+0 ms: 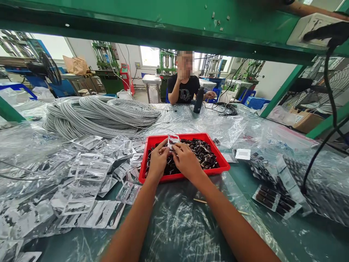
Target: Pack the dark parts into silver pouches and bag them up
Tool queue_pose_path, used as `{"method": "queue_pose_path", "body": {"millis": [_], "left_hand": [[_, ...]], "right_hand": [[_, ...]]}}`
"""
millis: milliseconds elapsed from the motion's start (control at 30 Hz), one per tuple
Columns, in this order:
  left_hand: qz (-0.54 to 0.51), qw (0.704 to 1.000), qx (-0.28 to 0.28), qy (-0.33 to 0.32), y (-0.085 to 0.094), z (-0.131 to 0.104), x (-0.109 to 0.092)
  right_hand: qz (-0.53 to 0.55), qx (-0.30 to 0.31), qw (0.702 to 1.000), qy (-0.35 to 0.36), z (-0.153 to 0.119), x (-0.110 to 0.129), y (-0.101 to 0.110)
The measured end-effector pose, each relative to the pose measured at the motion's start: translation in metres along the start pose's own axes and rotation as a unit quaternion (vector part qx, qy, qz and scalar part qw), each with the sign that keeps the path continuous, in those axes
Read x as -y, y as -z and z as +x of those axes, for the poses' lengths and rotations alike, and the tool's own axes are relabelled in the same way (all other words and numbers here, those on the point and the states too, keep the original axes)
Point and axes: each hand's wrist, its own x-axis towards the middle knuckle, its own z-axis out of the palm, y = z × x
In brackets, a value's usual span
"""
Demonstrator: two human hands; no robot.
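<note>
Both hands are over a red tray (pixel 180 177) filled with small dark brown parts (pixel 203 153). A small clear packet (pixel 173 139) is pinched between my left hand (pixel 158 160) and my right hand (pixel 187 160), its top edge standing up above the fingertips. My left hand's fingers are closed at the packet's lower left, and my right hand's fingers close on its lower right. What lies inside the packet is too small to make out. To the left of the tray, many flat silvery packets (pixel 89 171) lie in an overlapping heap.
A coil of grey cable (pixel 100 112) lies behind the packets. Strips of dark parts (pixel 275 200) and a white square (pixel 243 154) are on the right. A person in black (pixel 184 87) sits across, behind a dark bottle (pixel 199 100). A green beam (pixel 163 25) crosses overhead.
</note>
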Motion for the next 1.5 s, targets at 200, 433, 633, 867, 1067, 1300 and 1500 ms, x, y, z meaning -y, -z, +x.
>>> {"method": "queue_pose_path", "body": {"millis": [200, 433, 633, 867, 1067, 1300, 1500], "left_hand": [[0.007, 0.999, 0.002, -0.038, -0.005, -0.005, -0.004], [0.312, 0.944, -0.068, -0.080, 0.014, 0.002, -0.036], [0.347, 0.900, -0.243, -0.103, 0.051, 0.016, -0.057], [0.267, 0.919, -0.252, -0.141, 0.069, 0.017, -0.059], [0.147, 0.908, -0.363, -0.147, 0.098, 0.020, -0.076], [0.082, 0.945, -0.279, -0.149, 0.099, 0.019, -0.073], [0.145, 0.956, -0.216, -0.138, 0.083, 0.018, -0.071]], "right_hand": [[0.102, -0.040, 0.992, -0.062, 0.002, -0.008, -0.001], [0.245, -0.004, 0.964, -0.101, 0.005, -0.017, 0.008], [0.193, -0.058, 0.979, -0.015, 0.007, -0.012, -0.002], [0.205, -0.069, 0.976, -0.017, 0.004, -0.017, 0.002], [0.210, -0.076, 0.975, -0.004, 0.005, -0.022, 0.008], [0.219, -0.066, 0.973, -0.016, 0.002, -0.020, 0.011], [0.207, -0.062, 0.976, -0.024, 0.007, -0.020, 0.018]]}}
